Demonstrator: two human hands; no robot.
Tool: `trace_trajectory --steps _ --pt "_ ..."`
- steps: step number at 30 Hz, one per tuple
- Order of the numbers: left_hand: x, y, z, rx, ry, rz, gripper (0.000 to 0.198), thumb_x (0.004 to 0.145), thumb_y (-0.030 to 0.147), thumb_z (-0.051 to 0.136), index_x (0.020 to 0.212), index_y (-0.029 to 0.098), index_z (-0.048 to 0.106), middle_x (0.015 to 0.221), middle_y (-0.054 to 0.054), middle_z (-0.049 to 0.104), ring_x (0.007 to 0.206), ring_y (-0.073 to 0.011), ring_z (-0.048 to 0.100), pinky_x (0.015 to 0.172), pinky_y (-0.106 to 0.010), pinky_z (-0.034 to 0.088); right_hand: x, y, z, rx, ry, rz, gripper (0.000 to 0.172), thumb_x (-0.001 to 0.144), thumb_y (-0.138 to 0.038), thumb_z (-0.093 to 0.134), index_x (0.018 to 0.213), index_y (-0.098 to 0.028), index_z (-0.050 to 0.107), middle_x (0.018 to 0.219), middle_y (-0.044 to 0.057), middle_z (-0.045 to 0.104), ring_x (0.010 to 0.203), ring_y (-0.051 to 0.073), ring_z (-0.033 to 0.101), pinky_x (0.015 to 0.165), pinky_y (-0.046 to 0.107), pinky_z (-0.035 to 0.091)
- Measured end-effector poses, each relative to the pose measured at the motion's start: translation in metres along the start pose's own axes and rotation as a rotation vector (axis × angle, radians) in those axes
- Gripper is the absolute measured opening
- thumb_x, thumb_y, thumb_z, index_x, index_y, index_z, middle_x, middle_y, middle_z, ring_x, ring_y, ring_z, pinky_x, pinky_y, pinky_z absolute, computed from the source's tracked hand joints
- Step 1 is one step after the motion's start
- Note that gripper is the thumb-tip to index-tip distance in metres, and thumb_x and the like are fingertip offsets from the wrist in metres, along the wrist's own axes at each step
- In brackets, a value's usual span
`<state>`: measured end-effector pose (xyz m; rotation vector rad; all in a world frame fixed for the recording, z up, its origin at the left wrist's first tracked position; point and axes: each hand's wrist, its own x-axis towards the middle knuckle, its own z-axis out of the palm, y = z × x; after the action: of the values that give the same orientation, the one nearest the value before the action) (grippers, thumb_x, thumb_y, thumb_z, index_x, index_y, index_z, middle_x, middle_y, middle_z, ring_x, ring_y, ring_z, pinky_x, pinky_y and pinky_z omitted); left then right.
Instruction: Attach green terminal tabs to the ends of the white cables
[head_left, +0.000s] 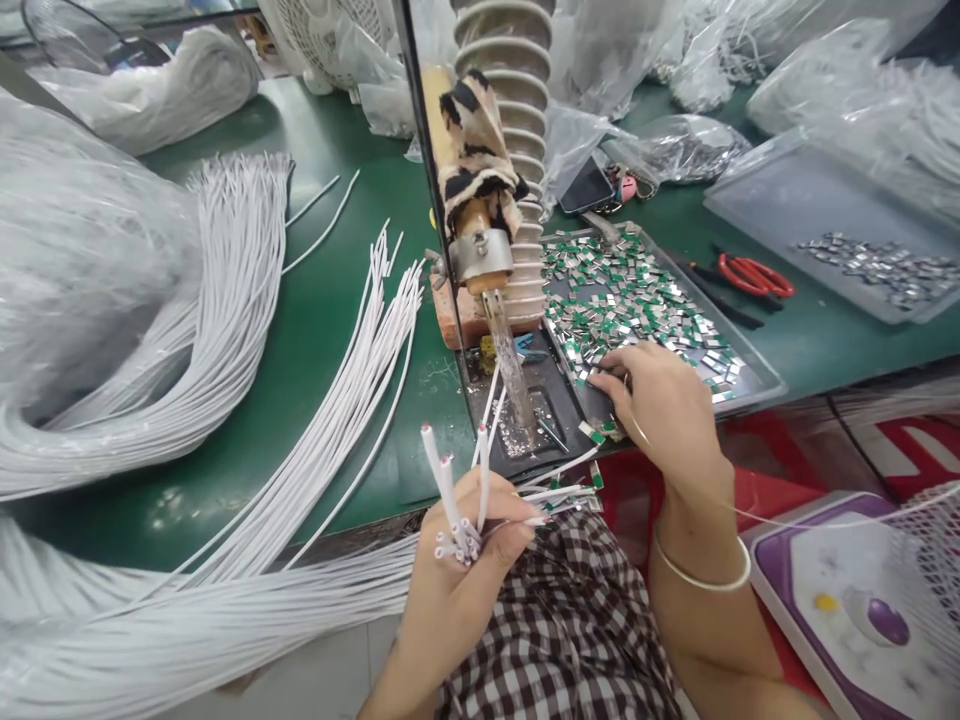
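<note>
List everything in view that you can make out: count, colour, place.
Cables: many, white, left and centre
Table: one, green, underneath
Soldering iron: one, silver shaft, centre
Hose: one, pale, behind iron
Brick: one, reddish, beside iron
Small tray: one, black, below iron
Circuit boards: many, green-and-silver, in clear tray
Metal pieces: many, silver, in right tray
Pliers: one, red-handled, between trays
Phone: one, dark, behind boards
Fan: one, white, back
Bags: several, clear, left and back
Boxy object: one, purple-and-white, lower right
Checked cloth: one, brown-and-white, lap
Left hand: one, holding cables
Right hand: one, at clear tray
</note>
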<state>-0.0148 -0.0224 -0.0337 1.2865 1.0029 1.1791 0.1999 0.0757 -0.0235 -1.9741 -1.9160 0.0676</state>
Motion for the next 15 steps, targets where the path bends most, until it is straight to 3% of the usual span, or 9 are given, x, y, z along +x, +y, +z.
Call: trace_trajectory --steps 2,6,10,13,15 --pt "0.003 0.001 0.002 -0.010 -0.003 0.012 0.013 0.092 0.022 0.061 0.090 0.025 0.073 0.084 -0.002 0.060 0.075 -0.0153 0.056 0.065 -0.025 0.042 0.006 0.003 0.004 0.040 -0.014 -0.028 0.001 0.081 -0.019 0.068 0.080 -0.018 0.069 0.082 0.008 0.068 0.079 0.026 0.064 0.062 0.033 0.040" --pt "0.005 0.001 0.002 -0.024 0.066 -0.022 0.013 0.093 0.021 0.060 0.090 0.025 0.072 0.096 -0.003 0.067 0.093 -0.0169 0.062 0.081 -0.026 0.046 0.001 0.007 0.003 0.152 -0.004 -0.045 0.009 0.078 -0.019 0.073 0.072 -0.018 0.066 0.066 0.002 0.067 0.061 0.020 0.062 0.057 0.030 0.042" --pt "0.005 0.001 0.002 -0.021 0.172 -0.105 0.011 0.094 0.022 0.059 0.088 0.023 0.069 0.100 -0.002 0.071 0.098 -0.0161 0.065 0.086 -0.025 0.047 -0.014 0.002 -0.006 0.290 0.122 -0.025 0.009 0.083 -0.025 0.070 0.078 -0.019 0.066 0.063 -0.001 0.067 0.053 0.014 0.061 0.054 0.027 0.045" --pt "0.008 0.004 0.004 -0.028 0.184 -0.108 0.013 0.093 0.023 0.060 0.083 0.020 0.068 0.095 -0.003 0.074 0.094 -0.0169 0.067 0.084 -0.026 0.050 -0.033 -0.015 -0.017 0.591 0.186 -0.011 0.004 0.086 -0.023 0.067 0.083 -0.021 0.067 0.066 -0.002 0.068 0.052 0.012 0.061 0.048 0.022 0.046" --pt "0.011 0.007 0.007 -0.021 0.174 -0.101 0.014 0.092 0.022 0.061 0.081 0.019 0.068 0.093 -0.004 0.075 0.092 -0.0179 0.069 0.083 -0.027 0.051 -0.048 -0.029 -0.022 0.799 0.151 -0.006 0.006 0.086 -0.019 0.066 0.088 -0.024 0.070 0.060 -0.005 0.065 0.046 0.009 0.058 0.042 0.020 0.045"
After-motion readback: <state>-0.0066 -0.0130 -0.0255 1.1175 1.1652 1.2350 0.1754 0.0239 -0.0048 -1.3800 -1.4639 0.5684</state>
